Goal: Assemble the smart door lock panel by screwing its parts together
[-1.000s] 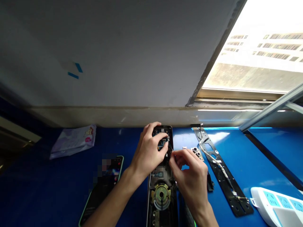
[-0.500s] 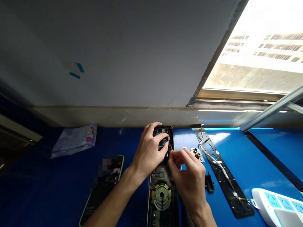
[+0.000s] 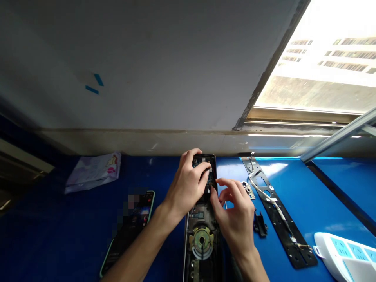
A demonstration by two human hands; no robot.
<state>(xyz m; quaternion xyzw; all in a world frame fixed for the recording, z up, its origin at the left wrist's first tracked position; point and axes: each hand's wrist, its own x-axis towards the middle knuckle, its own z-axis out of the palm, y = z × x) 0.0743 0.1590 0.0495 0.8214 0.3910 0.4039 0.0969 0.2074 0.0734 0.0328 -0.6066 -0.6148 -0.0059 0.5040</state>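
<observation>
A long black door-lock body (image 3: pixel 202 231) lies open on the blue table (image 3: pixel 70 235), with a brass round part near its lower middle and a blue circuit board at its far end. My left hand (image 3: pixel 188 186) rests over that far end, fingers curled and pressing on the circuit board. My right hand (image 3: pixel 235 211) hovers at the lock's right edge, thumb and fingers apart, with nothing visible in them.
A phone (image 3: pixel 129 229) with a lit screen lies left of the lock. A black metal plate (image 3: pixel 276 207) with a white cable lies to the right, small loose parts (image 3: pixel 260 225) beside it. A white power strip (image 3: pixel 346 254) sits at the lower right, a plastic bag (image 3: pixel 94 172) at the far left.
My right hand's pinch at the lock's edge has loosened and its fingers have spread. My left hand stays on the circuit board.
</observation>
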